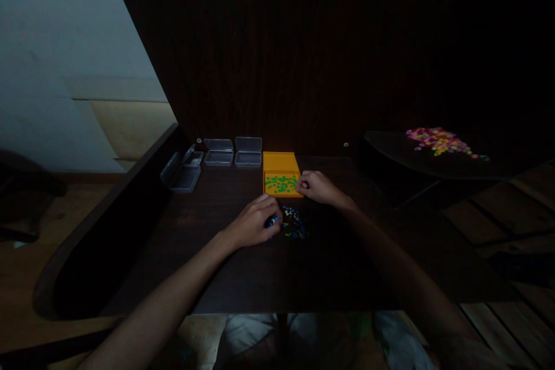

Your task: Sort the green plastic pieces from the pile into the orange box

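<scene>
A yellow-orange box (282, 196) lies open on the desk, its lid tipped back, with many small green pieces (282, 184) scattered inside. My right hand (319, 187) is at the box's right edge, fingers curled into a pinch; whatever they hold is too small to make out. In front of the box is a loose pile of small blue, yellow and green pieces (295, 224). My left hand (258, 221) rests at the left side of this pile, fingers bent and closed over some of the pieces. Its fingertips are partly hidden.
Several clear plastic boxes stand with lids raised at the back left, including one beside the yellow box (248, 159) and one farther left (186, 178). A heap of pink, red and yellow bits (440, 141) lies on the dark shelf at right. A raised panel (108, 237) borders the desk's left side.
</scene>
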A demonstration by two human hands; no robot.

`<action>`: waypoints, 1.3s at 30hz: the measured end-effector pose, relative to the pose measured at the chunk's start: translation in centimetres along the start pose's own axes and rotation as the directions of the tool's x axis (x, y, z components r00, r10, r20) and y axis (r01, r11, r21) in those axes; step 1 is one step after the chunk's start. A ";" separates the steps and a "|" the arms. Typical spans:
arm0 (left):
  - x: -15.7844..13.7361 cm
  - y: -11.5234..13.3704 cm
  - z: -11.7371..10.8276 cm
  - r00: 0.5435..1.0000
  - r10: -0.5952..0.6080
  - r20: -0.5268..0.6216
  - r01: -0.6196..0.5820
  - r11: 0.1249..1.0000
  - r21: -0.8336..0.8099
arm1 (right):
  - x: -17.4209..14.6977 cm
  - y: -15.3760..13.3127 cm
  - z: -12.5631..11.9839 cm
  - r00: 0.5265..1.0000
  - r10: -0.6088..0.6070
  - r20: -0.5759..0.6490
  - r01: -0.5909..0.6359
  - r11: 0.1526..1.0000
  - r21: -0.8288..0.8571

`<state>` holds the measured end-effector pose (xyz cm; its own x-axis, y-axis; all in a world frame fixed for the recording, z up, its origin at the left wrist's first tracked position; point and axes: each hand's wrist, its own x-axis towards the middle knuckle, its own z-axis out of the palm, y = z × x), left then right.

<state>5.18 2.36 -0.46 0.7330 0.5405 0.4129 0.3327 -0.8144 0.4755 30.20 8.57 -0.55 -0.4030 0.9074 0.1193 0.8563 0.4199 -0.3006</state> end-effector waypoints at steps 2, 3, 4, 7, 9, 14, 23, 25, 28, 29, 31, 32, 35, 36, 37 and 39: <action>0.0 0.1 -0.1 1.000 -0.005 0.005 0.005 1.000 0.001 | 0.0 -0.2 -0.2 1.000 0.023 0.003 -0.023 1.000 0.011; 0.1 0.1 -0.1 1.000 -0.008 0.006 0.008 1.000 0.002 | 0.1 -0.3 -0.5 1.000 0.029 0.007 -0.029 0.999 0.021; 0.1 0.1 -0.1 1.000 -0.012 0.006 0.011 1.000 0.004 | 0.1 -0.3 -0.7 0.999 0.031 0.009 -0.032 0.999 0.031; 0.0 -0.1 -0.1 1.000 -0.009 -0.002 0.009 1.000 0.009 | 0.3 -0.3 -1.6 0.999 0.035 0.010 -0.035 0.999 0.030; 0.0 -0.2 0.0 1.000 -0.010 -0.009 0.010 1.000 0.006 | 0.2 -0.3 -2.2 0.999 0.043 0.031 -0.043 0.999 -0.004; -0.1 -0.3 0.1 0.999 -0.044 -0.025 0.044 0.999 0.004 | -0.4 -1.6 -3.0 0.985 0.078 0.154 -0.054 0.986 -0.156; -0.1 -0.3 0.1 0.999 -0.038 -0.018 0.039 0.999 0.021 | -1.1 -3.6 -3.5 0.944 0.196 0.266 -0.122 0.955 -0.272; -0.1 -0.4 0.1 0.999 -0.043 -0.017 0.043 0.999 0.021 | -1.2 -3.7 -3.4 0.939 0.195 0.283 -0.110 0.951 -0.289; 0.0 -0.3 0.1 0.999 -0.048 -0.013 0.049 0.999 0.020 | -1.5 -4.2 -3.3 0.937 0.177 0.301 -0.074 0.943 -0.325; 0.0 -0.3 0.0 0.999 -0.049 -0.014 0.049 0.999 0.021 | -1.6 -4.4 -3.2 0.938 0.171 0.302 -0.064 0.941 -0.332; 0.0 -0.2 -0.1 0.999 -0.048 -0.018 0.048 0.999 0.023 | -1.8 -4.7 -3.1 0.940 0.163 0.301 -0.055 0.939 -0.339; 0.0 -0.2 -0.1 0.999 -0.048 -0.019 0.049 0.999 0.023 | -1.9 -4.9 -3.1 0.940 0.162 0.299 -0.053 0.939 -0.341; 0.0 -0.2 -0.1 0.998 -0.055 -0.018 0.055 0.998 0.019 | -2.1 -5.3 -2.9 0.937 0.167 0.307 -0.048 0.931 -0.361; 0.0 -0.2 0.0 0.998 -0.057 -0.017 0.057 0.998 0.019 | -2.1 -5.4 -2.9 0.935 0.172 0.311 -0.048 0.928 -0.371; 0.0 -0.3 0.0 0.998 -0.059 -0.016 0.059 0.998 0.019 | -2.1 -5.5 -2.8 0.932 0.177 0.315 -0.048 0.924 -0.379; 0.0 -0.3 0.0 0.998 -0.057 -0.014 0.057 0.998 0.020 | -2.1 -5.5 -2.7 0.932 0.181 0.314 -0.047 0.920 -0.390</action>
<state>5.06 2.61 -0.66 0.7048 0.5888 0.3957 0.3857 -0.7862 0.4828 27.20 4.38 3.43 -0.3221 0.9156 -0.2407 0.9324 0.3508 0.0868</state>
